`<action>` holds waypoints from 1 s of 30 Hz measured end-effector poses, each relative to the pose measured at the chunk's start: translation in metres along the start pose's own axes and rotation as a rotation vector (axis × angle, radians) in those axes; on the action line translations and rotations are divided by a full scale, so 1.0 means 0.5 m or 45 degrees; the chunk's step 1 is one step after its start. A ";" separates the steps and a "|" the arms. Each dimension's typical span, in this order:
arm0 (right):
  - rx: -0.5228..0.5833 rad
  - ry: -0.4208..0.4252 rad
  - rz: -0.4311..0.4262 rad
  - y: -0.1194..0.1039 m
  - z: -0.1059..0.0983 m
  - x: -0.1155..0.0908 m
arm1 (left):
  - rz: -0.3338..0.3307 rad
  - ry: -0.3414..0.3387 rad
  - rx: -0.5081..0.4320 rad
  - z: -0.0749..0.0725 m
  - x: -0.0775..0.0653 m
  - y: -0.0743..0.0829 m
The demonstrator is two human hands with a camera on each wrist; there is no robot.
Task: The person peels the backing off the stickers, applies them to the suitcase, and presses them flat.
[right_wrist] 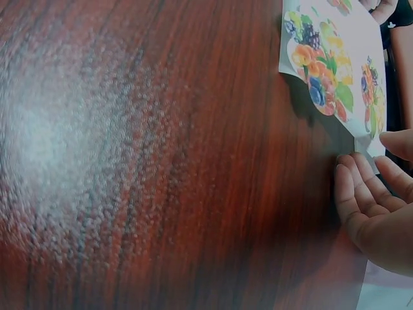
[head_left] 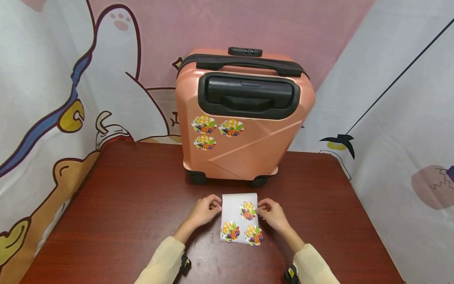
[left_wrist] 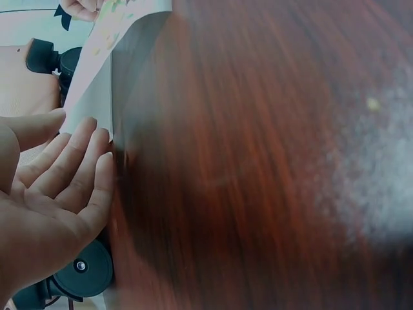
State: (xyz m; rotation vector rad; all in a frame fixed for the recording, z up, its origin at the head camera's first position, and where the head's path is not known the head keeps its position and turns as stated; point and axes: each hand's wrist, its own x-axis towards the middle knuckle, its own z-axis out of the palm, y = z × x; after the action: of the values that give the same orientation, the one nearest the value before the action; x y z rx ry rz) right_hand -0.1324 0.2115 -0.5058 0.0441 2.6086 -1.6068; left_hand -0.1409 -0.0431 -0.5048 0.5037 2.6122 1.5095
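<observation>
A white sticker sheet with three round fruit stickers lies on the table in front of the suitcase. My left hand holds its left edge between thumb and fingertips, and my right hand pinches the right edge beside the upper sticker. In the left wrist view the sheet curves up off the tabletop, while the other fingers of the left hand spread loosely below. The right wrist view shows a sheet corner raised near the thumb of the right hand.
The upright orange suitcase bears three matching fruit stickers on the left of its front, below the black handle recess. Its black wheels rest on the brown table. A printed cloth hangs behind and at both sides.
</observation>
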 end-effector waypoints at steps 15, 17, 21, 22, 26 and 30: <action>0.026 0.040 -0.015 -0.008 0.006 -0.002 | -0.046 0.076 -0.006 0.007 0.003 0.019; 0.025 0.054 -0.030 -0.008 0.006 -0.002 | -0.042 0.089 -0.018 0.008 0.004 0.020; 0.009 0.085 -0.062 -0.008 0.008 -0.003 | -0.014 0.117 -0.034 0.009 0.006 0.020; -0.002 0.094 -0.073 -0.008 0.009 -0.003 | -0.010 0.123 -0.038 0.009 0.006 0.021; -0.040 0.126 -0.136 -0.006 0.011 -0.001 | 0.001 0.143 -0.039 0.010 0.007 0.022; -0.054 0.131 -0.177 -0.008 0.012 0.000 | 0.002 0.165 -0.028 0.011 0.007 0.023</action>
State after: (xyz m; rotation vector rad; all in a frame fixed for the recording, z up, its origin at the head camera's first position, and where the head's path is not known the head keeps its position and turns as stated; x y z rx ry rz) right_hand -0.1323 0.2043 -0.5049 -0.0600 2.7795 -1.6329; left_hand -0.1403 -0.0320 -0.4973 0.4192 2.6878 1.6217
